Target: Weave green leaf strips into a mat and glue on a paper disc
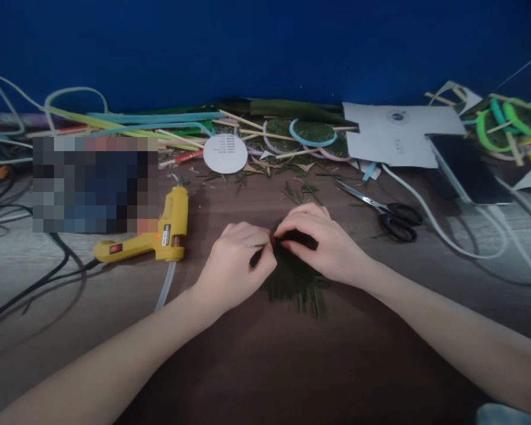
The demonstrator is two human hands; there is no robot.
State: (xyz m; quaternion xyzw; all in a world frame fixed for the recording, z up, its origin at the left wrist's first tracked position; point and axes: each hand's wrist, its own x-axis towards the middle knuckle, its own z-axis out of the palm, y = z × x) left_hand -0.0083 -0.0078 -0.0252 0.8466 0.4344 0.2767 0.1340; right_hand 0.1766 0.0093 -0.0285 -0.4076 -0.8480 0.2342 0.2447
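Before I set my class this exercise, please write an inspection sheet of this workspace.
Surface: brown tabletop, scattered with clippings toward the back.
Job's things: dark green fringed piece under the hands; yellow glue gun lying left, orange light showing; scissors lying right.
Clutter: round white card, phone, sticks and hoops along the back.
Hands: left hand and right hand meet, pinching the piece's upper edge.
Cables: black cable left; white cable right.
Surroundings: blue panel behind; co-workers, nothing seen.
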